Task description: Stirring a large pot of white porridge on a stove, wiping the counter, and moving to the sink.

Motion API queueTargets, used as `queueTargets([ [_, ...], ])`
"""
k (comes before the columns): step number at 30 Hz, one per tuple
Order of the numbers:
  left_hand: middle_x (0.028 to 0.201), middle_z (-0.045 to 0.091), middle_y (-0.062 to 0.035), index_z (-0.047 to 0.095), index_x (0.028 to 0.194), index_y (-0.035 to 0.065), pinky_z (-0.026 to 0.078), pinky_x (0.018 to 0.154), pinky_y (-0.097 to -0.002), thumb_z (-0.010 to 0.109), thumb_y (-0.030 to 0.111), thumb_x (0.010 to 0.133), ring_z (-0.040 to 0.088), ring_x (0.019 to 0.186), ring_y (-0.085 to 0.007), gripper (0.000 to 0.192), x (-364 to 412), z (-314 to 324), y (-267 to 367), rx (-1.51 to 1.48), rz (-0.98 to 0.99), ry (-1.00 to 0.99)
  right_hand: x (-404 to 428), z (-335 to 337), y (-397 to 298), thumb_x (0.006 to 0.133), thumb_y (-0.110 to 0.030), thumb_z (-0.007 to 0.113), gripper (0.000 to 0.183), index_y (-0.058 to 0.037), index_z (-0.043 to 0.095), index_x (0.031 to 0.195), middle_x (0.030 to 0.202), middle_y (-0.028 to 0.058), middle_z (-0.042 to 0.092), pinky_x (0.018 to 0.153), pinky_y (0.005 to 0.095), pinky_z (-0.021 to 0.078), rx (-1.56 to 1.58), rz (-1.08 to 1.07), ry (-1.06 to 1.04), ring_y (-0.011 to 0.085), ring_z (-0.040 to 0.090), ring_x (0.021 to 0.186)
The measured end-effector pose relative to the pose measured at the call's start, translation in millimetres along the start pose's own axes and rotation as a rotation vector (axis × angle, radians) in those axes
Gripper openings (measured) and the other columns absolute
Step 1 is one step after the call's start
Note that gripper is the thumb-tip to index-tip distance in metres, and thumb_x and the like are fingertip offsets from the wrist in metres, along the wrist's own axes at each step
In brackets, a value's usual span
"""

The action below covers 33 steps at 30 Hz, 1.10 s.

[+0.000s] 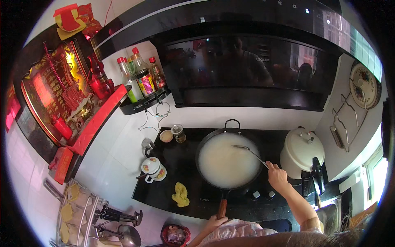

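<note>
A black wok [200, 180] full of cloudy, off-white liquid [229, 163] sits on the cooktop. My left hand [215, 223] is closed around the lower end of its wooden handle [222, 207], close to my body. In my right hand [277, 175] is the metal handle of a ladle or turner [258, 158]. Its head rests at the liquid's surface, right of the wok's middle; its underside is hidden. A white pressure cooker [299, 151] with a black handle stands just right of my right hand.
A yellow cloth [180, 195], a floral enamel mug [156, 173], a glass jar [178, 133] and a small bowl [166, 136] lie left of the wok. Overhead is a black range hood [247, 95]. A bottle shelf [145, 105] and a red altar shelf [101, 119] jut out at left.
</note>
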<state>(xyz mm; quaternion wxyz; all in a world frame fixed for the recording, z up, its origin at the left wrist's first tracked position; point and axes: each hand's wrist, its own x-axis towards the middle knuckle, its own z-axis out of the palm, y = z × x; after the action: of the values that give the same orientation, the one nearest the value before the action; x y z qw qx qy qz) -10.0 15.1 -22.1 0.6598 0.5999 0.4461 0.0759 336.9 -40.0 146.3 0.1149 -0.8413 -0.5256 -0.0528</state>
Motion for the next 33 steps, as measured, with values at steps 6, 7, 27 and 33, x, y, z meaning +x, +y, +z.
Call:
queueTargets([
  [6,0.073,0.061,-0.0059,0.064,0.084,-0.0006,0.046,0.064,-0.0337,0.073,0.04,0.077,0.059,0.071,-0.0138,0.042,-1.9,-4.0,2.1,-0.002,0.016,-0.027,9.2,2.2,-16.8,0.085,-0.008,0.058,0.041,-0.0154,0.052,0.125,0.087,0.0128,0.06,0.058,0.0433,0.0534,0.024,-0.057,0.071,0.0342,0.065,0.068],
  [7,0.073,0.061,-0.0058,0.064,0.084,-0.0007,0.046,0.063,-0.0339,0.073,0.04,0.077,0.059,0.071,-0.0136,0.042,-1.6,-4.5,0.4,-0.009,0.009,-0.022,11.8,6.7,-18.0,0.085,-0.008,0.058,0.04,-0.0153,0.053,0.124,0.086,0.0125,0.06,0.058,0.0426,0.0535,0.02,-0.078,0.081,0.0338,0.065,0.067],
  [27,0.072,0.059,-0.0038,0.063,0.084,-0.0003,0.045,0.063,-0.0323,0.074,0.035,0.077,0.056,0.069,-0.0124,0.038,-7.9,-1.9,9.2,-0.055,0.015,-0.021,-56.3,-9.8,-29.7,0.084,-0.015,0.063,0.047,-0.0125,0.052,0.13,0.079,0.0122,0.063,0.055,0.0401,0.0531,0.056,-0.149,-0.041,0.0299,0.065,0.066],
  [33,0.072,0.058,-0.0034,0.063,0.085,0.0,0.045,0.063,-0.0313,0.072,0.033,0.078,0.056,0.069,-0.0115,0.035,-11.8,-1.2,15.5,-0.084,-0.03,-0.021,-61.4,2.2,-23.4,0.084,-0.016,0.063,0.048,-0.0131,0.052,0.131,0.081,0.0149,0.065,0.058,0.0433,0.0532,0.082,-0.052,-0.078,0.0328,0.065,0.067],
])
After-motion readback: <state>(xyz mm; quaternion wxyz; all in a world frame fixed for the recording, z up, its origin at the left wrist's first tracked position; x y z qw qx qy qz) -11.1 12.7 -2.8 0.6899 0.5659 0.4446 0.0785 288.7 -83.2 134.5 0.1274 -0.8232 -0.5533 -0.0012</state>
